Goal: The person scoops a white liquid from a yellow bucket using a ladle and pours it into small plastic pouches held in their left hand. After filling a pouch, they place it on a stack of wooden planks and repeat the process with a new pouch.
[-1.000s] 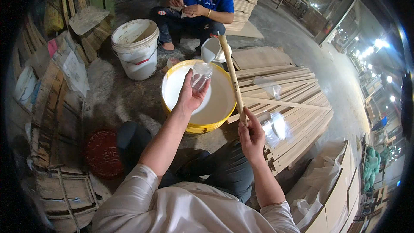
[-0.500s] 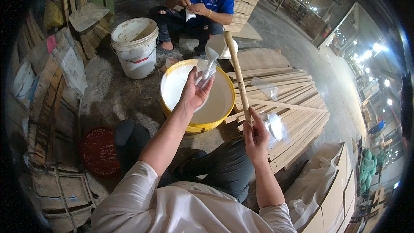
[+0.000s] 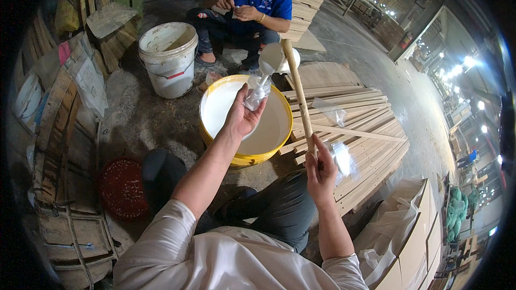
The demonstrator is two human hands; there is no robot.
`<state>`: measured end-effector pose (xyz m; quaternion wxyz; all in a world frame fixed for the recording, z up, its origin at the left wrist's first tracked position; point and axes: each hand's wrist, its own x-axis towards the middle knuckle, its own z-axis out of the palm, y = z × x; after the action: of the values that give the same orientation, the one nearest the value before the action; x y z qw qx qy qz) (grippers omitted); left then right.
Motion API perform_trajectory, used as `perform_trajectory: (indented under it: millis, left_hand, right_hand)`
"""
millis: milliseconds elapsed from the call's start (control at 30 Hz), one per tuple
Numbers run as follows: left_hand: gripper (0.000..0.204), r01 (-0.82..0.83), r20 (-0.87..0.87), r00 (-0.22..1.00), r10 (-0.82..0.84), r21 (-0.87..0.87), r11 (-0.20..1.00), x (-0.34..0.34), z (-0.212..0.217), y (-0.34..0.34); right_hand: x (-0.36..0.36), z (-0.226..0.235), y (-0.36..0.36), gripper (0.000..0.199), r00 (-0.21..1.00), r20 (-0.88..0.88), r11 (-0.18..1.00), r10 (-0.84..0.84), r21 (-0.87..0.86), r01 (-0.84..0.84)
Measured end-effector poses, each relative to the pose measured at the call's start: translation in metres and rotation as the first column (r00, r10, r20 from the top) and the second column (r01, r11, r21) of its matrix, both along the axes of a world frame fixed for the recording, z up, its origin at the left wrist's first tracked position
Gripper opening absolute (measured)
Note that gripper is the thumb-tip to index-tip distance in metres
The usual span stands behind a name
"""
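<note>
My left hand [image 3: 243, 117] is palm up over a yellow-rimmed bucket [image 3: 248, 160], its fingers curled around a small clear plastic bag [image 3: 258, 97]. White liquid [image 3: 215, 110] lies in the bucket. My right hand [image 3: 321, 172] grips the lower end of a long wooden handle, which belongs to a ladle [image 3: 271, 56] with a white-coated cup. Tilted above the bag, the ladle lets a thin white stream [image 3: 262, 80] run down into it. Just right of my right hand, a clear bag with white contents [image 3: 344, 160] rests on wooden slats.
Wooden slats [image 3: 371, 134] lie fanned out at right, an empty-looking clear bag [image 3: 330, 111] on them. A white pail [image 3: 167, 62] stands at far left, a red round lid or basket [image 3: 123, 189] near left. A co-worker [image 3: 252, 8] sits opposite, hands together. Wrapped boards [image 3: 400, 231] stand near right.
The ladle's cup has shifted slightly right, and the white stream looks thinner. The white bag under the co-worker's hands no longer shows. My left hand stays nearly still.
</note>
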<state>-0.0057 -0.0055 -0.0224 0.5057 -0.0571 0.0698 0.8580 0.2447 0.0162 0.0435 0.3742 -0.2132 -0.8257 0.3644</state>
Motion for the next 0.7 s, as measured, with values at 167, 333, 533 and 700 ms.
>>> perform_trajectory:
  millis: [167, 333, 533, 700]
  left_hand:
    - [0.039, 0.034, -0.011, 0.999, -0.034, 0.047, 0.998, 0.0001, -0.0001, -0.0005]
    - [0.042, 0.057, -0.027, 0.998, -0.056, 0.046, 0.997, 0.0016, 0.0014, -0.0013]
    - [0.041, 0.071, 0.004, 0.997, -0.071, 0.064, 0.995, 0.0018, 0.0018, -0.0021]
    - [0.045, 0.076, 0.027, 0.997, -0.079, 0.075, 0.994, 0.0035, 0.0039, -0.0023]
  right_hand:
    - [0.0025, 0.0014, 0.0025, 0.037, 0.999, 0.043, 0.999, -0.029, 0.016, 0.029]
    - [0.0035, 0.0, 0.0041, 0.037, 0.999, 0.009, 0.995, -0.033, 0.095, 0.032]
    - [0.0054, 0.0076, 0.0, 0.037, 0.994, 0.084, 0.996, -0.065, 0.069, 0.06]
    - [0.006, 0.0049, 0.0038, 0.038, 0.999, 0.02, 0.99, -0.044, 0.135, 0.041]
